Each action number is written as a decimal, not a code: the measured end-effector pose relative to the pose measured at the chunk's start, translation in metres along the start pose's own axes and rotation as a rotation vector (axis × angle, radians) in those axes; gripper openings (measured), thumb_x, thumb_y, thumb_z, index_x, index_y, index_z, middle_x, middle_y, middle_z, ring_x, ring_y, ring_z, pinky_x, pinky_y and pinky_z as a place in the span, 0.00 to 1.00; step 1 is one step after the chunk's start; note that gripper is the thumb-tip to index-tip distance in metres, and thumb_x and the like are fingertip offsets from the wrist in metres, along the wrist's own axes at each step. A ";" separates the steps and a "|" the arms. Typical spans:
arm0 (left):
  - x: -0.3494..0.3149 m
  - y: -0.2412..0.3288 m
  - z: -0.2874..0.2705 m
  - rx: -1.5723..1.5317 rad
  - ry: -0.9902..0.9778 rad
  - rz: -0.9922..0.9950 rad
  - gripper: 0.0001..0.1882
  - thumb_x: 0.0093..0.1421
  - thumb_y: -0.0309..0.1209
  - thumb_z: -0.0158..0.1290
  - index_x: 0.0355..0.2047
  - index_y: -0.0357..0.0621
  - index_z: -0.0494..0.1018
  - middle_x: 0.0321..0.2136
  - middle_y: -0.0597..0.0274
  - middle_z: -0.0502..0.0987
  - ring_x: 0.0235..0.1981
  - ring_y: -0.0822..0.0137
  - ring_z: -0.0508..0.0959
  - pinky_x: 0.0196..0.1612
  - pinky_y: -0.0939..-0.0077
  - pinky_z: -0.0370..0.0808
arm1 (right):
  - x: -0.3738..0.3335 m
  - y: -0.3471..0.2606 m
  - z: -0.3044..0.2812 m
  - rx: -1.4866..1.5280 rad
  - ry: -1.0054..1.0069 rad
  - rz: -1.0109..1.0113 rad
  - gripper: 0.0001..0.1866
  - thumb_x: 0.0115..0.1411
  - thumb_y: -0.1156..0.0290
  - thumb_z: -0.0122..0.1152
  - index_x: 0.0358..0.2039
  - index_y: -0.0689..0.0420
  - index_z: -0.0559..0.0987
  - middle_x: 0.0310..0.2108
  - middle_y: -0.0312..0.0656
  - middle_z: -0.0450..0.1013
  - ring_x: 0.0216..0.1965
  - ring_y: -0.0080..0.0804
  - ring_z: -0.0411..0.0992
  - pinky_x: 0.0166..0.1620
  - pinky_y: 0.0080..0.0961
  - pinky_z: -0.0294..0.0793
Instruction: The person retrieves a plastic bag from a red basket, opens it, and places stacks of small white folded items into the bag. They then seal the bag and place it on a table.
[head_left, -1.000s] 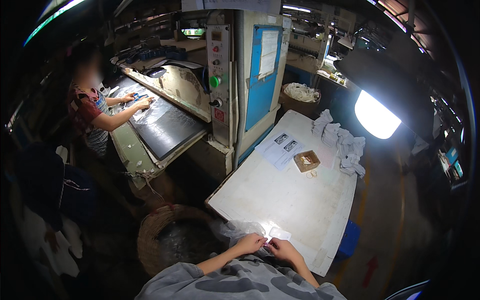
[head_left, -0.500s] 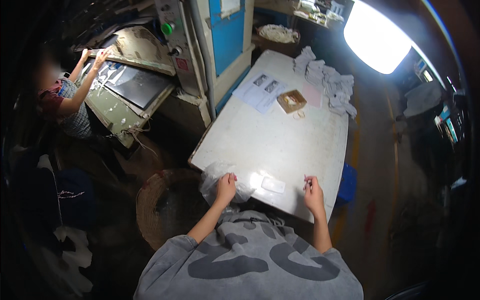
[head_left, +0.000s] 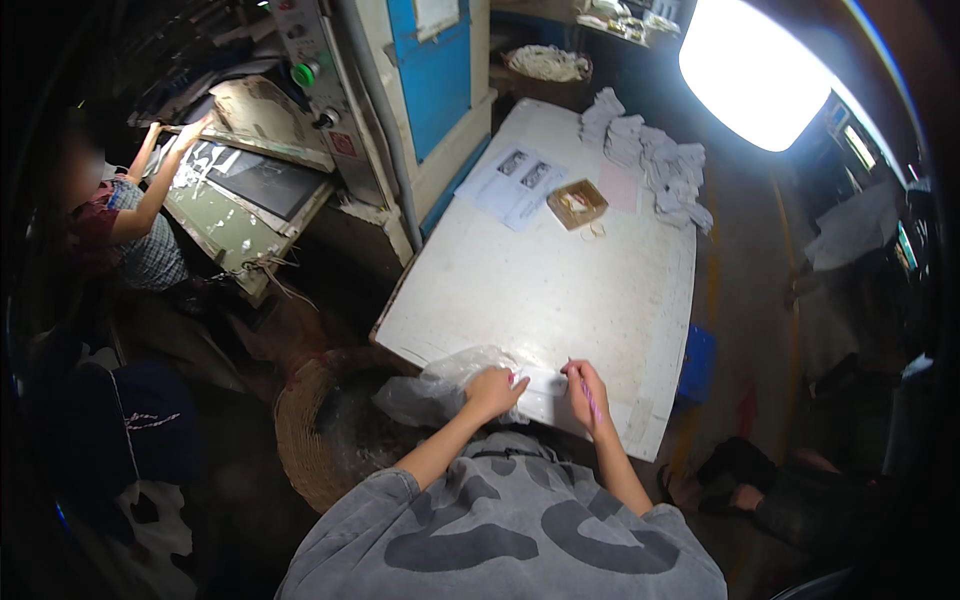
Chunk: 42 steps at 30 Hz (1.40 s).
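Basket [head_left: 298, 430], woven, left of white table [head_left: 530, 285]. Plastic bag [head_left: 428, 397], translucent, crumpled, at table's near-left corner. Left hand [head_left: 490, 393], over table's near edge, pinching small pink piece [head_left: 514, 380]; contact with bag unclear. White card [head_left: 545, 383], flat at table's near end, between hands. Right hand [head_left: 584, 392], over table's near end, grasping pink pen-like stick [head_left: 592, 405]; newly brought inward from wider spread, leaving stick close beside card. Blue bin [head_left: 698, 362], right of table.

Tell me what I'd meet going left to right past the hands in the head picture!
Round tan woven basket, crumpled clear plastic bag, bare left hand, flat white rectangular thing, bare right hand holding a slim purple stick, blue plastic bin.
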<state>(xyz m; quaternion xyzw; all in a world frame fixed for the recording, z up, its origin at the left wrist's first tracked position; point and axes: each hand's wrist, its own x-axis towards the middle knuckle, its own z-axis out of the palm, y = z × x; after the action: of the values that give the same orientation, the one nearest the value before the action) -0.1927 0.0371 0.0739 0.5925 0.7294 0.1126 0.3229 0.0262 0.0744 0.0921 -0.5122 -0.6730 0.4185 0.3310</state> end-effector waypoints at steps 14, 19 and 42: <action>0.000 -0.003 0.004 0.094 -0.037 -0.055 0.24 0.60 0.57 0.60 0.41 0.50 0.86 0.41 0.49 0.84 0.43 0.47 0.84 0.43 0.52 0.81 | -0.023 0.000 0.032 -0.599 -0.241 -0.245 0.12 0.65 0.67 0.60 0.46 0.57 0.79 0.42 0.48 0.77 0.45 0.50 0.74 0.45 0.47 0.72; 0.001 -0.012 0.008 0.096 -0.013 -0.021 0.26 0.59 0.59 0.60 0.39 0.48 0.86 0.38 0.50 0.84 0.41 0.47 0.84 0.42 0.53 0.81 | -0.012 0.009 0.046 -0.079 -0.156 -0.228 0.10 0.68 0.71 0.59 0.47 0.62 0.77 0.40 0.56 0.76 0.42 0.56 0.75 0.47 0.44 0.75; 0.031 -0.044 0.014 0.072 -0.014 0.027 0.23 0.60 0.54 0.60 0.41 0.48 0.85 0.43 0.50 0.84 0.46 0.48 0.83 0.47 0.52 0.80 | -0.001 0.035 0.068 -0.089 -0.073 -0.246 0.13 0.71 0.67 0.54 0.46 0.64 0.78 0.32 0.50 0.78 0.30 0.39 0.78 0.38 0.33 0.77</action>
<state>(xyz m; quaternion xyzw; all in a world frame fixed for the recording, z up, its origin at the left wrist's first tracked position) -0.2214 0.0514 0.0286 0.6141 0.7227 0.0865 0.3050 -0.0183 0.0622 0.0317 -0.4244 -0.7601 0.3632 0.3319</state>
